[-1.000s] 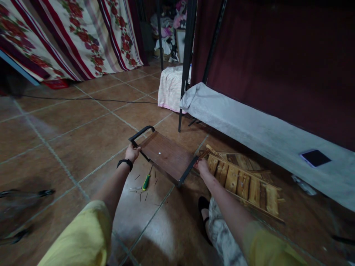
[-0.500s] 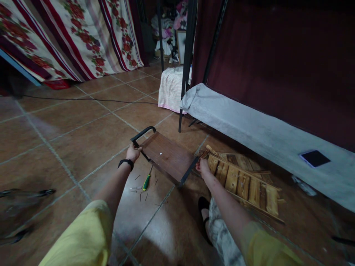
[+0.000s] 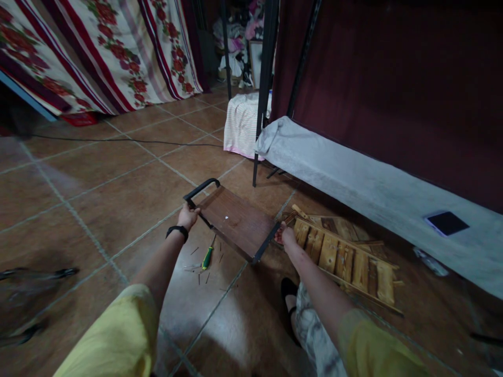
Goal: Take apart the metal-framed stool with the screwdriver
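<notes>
Knee and foot: my patterned trouser leg (image 3: 314, 330) and black shoe (image 3: 288, 293) sit low in the frame, right of centre, on the tiled floor (image 3: 98, 204).
Screwdriver: a green-handled screwdriver (image 3: 207, 257) lies below the shelf, left of centre, with loose screws (image 3: 198, 272) scattered around it.
Left hand: my left hand (image 3: 187, 215) is wrapped closed round the black metal bar on the shelf's left edge; a black band sits on that wrist.
Right hand: my right hand (image 3: 285, 235) grips the bar on the right edge, fingers curled under it.
Shelf: the dark wooden shelf panel (image 3: 236, 222) hangs between my hands at mid-frame, tilted, its curved black handle (image 3: 201, 188) at the far left corner.
Doing it well: I judge both grips should stay firm and level so the panel does not twist, and it should stay above the screws.
Slatted piece: a pale wooden slatted frame (image 3: 346, 256) lies just beside my right hand.
Cot: a grey-covered cot (image 3: 353, 188) runs along the right, a tablet (image 3: 446, 223) on it.
Far: a floral cloth (image 3: 98, 52) hangs in the upper left.
</notes>
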The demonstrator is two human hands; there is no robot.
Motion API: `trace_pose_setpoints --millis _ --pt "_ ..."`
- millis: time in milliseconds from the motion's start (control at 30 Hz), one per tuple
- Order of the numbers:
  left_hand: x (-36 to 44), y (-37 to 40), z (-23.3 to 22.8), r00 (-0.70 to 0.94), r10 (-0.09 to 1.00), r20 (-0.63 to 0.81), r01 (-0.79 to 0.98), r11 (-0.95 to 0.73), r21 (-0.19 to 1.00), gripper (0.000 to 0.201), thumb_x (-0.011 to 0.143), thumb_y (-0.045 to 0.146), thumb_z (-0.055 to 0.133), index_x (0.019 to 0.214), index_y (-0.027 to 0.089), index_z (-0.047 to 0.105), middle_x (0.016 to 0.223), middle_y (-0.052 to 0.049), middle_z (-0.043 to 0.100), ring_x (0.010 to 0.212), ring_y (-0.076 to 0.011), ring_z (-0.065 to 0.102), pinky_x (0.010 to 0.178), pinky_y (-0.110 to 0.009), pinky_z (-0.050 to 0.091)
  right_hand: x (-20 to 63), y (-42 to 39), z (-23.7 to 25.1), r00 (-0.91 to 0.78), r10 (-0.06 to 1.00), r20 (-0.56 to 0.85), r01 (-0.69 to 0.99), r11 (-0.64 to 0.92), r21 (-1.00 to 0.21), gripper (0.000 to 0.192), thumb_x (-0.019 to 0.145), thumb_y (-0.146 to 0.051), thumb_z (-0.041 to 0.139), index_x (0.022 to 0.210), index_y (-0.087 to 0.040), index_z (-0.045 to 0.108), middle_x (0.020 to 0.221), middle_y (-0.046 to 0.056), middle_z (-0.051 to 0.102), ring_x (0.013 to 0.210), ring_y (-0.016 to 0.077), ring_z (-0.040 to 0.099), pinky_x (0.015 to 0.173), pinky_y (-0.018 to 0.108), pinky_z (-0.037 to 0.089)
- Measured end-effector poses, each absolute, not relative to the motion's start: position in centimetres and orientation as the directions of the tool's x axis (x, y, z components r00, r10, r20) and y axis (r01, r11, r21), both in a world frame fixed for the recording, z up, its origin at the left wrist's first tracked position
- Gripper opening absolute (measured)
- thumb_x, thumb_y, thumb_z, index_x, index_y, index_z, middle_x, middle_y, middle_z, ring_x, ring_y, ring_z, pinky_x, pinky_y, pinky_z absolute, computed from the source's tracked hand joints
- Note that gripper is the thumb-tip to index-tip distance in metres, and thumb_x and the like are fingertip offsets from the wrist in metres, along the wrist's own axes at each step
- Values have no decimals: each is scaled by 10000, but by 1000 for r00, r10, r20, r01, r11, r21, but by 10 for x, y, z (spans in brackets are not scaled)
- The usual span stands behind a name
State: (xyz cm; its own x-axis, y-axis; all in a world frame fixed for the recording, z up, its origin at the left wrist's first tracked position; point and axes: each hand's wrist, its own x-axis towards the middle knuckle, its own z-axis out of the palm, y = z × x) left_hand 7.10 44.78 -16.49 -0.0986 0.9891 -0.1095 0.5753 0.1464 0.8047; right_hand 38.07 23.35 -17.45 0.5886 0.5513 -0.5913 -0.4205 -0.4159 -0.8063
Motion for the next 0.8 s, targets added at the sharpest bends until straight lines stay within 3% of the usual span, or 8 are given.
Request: trace_pose_setpoints --millis 133,333,500,667,800 --pt "73 443 -163 -109 987 -118 496 157 854 481 690 248 632 1151 153 532 1018 -114 641 901 -220 623 798 -347 502 383 233 -166 520 486 -702 -468 -525 -710 454 927 -493 302 640 -181 465 456 1 516 342 84 450 397 196 397" --pt "77 432 -154 -96 981 -168 409 193 892 551 707 295 637 1223 172 488 995 -82 642 859 -176 621 768 -294 501 385 233 -156 557 486 -674 -448 -507 -736 334 917 -393 340 714 -187 508 524 -18 541 395 87 485 474 216 424" --pt "76 433 -152 -85 981 -173 328 192 925 655 707 343 648 1307 207 421 1088 -92 617 930 -190 614 789 -303 499 387 229 -159 601 461 -653 -431 -501 -750 256 901 -393 347 826 -213 514 580 -20 572 456 111 529 521 244 426" --pt "68 435 -156 -150 965 -214 293 250 923 900 673 417 691 1424 221 236 1341 -171 444 1126 -249 537 855 -329 479 389 227 -165 592 474 -652 -407 -522 -749 376 891 -526 302 864 -219 517 623 4 598 518 140 568 549 267 425" --pt "58 428 -159 -136 963 -234 292 264 919 976 646 437 716 1441 231 190 1416 -190 350 1216 -279 465 900 -347 460 388 229 -167 601 477 -641 -382 -533 -755 368 886 -505 327 836 -209 541 601 5 586 498 140 546 506 244 393"
